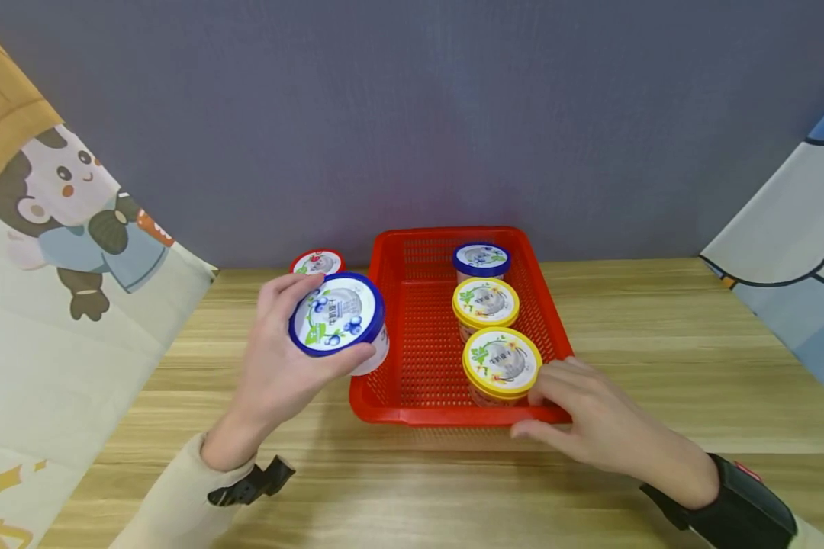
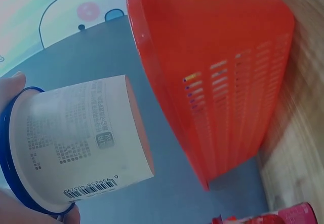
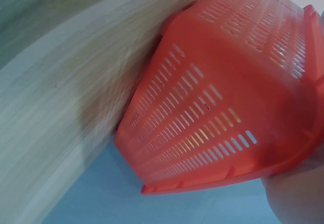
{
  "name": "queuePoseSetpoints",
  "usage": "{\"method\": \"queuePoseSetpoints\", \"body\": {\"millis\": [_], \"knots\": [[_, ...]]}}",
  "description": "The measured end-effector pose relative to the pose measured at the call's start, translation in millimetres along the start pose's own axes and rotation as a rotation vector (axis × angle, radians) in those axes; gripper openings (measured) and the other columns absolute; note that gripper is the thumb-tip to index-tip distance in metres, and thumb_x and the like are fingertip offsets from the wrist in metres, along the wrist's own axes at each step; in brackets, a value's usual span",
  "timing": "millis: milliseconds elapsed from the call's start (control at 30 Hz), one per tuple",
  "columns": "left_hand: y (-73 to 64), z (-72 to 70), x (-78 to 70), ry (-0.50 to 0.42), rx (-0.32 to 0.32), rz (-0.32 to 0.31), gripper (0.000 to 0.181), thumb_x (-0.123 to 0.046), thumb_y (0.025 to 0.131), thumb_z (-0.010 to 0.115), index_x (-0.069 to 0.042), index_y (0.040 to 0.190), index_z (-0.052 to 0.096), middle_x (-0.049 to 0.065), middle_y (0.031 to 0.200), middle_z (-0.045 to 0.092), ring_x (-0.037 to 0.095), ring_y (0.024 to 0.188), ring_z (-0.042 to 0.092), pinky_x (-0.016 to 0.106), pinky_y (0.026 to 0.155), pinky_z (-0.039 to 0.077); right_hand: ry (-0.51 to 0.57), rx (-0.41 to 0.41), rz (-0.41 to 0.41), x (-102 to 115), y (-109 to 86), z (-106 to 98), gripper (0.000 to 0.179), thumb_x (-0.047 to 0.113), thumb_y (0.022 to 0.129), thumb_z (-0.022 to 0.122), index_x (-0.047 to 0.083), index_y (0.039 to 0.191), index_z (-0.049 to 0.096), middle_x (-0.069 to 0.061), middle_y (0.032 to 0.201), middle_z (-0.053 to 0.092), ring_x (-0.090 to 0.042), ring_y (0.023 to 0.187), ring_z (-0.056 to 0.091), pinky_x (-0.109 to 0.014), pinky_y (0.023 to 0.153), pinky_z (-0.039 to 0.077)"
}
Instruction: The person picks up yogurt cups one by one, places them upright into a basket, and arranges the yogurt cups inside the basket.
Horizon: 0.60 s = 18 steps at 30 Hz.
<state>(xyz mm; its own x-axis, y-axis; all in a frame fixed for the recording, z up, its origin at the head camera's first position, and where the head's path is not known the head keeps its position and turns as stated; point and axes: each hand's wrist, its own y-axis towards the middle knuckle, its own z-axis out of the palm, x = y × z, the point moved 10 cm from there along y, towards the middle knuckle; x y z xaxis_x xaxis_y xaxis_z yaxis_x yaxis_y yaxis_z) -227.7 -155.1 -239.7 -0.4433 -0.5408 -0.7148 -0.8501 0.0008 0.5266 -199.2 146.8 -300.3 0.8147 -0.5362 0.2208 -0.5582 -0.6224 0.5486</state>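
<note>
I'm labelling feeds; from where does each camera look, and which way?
Head: on the head, facing forward and down at the red basket; left hand and right hand show.
Left wrist: worn there, facing the held blueberry cup and basket's outside; left hand partly shows.
Right wrist: worn there, facing basket's outer wall; right hand barely shows.
Head and left wrist share the cup.

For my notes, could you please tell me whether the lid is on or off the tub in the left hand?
On: the head view shows the blue lid covering the tub in the left hand.
</note>
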Motion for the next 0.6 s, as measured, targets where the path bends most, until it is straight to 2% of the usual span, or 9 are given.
{"method": "queuePoseSetpoints", "body": {"millis": [267,433,600], "knots": [[5.4,19.5,-9.6,-0.04,0.054,0.045,0.083,-0.024,0.064,0.098,-0.008,0.136,0.059,0.002,0.137,0.045,0.016,0.127,0.044,0.035,0.093,0.044,-0.002,0.007,0.009,-3,-1.3,3,0.037,0.045,0.075,0.088,0.027,0.086,0.058,0.021,0.081,0.048,0.0,0.079,0.046,-0.018,0.073,0.037],[7.7,32.5,-12.2,-0.071,0.092,0.064,0.085,-0.024,0.064,0.099,-0.006,0.137,0.058,0.002,0.137,0.044,0.015,0.128,0.041,0.04,0.095,0.045,0.005,-0.016,-0.018,-2,-1.8,2,0.035,0.05,0.079,0.083,0.026,0.087,0.059,0.02,0.081,0.049,-0.002,0.078,0.047,-0.019,0.072,0.037],[9.0,46.3,-10.3,-0.054,0.129,0.065,0.087,-0.03,0.064,0.098,-0.007,0.137,0.057,0.001,0.137,0.044,0.015,0.125,0.045,0.043,0.095,0.046,0.014,-0.04,-0.036,-2,-2.6,2,0.035,0.055,0.084,0.077,0.026,0.087,0.058,0.02,0.081,0.049,-0.003,0.078,0.047,-0.018,0.071,0.036]]}}
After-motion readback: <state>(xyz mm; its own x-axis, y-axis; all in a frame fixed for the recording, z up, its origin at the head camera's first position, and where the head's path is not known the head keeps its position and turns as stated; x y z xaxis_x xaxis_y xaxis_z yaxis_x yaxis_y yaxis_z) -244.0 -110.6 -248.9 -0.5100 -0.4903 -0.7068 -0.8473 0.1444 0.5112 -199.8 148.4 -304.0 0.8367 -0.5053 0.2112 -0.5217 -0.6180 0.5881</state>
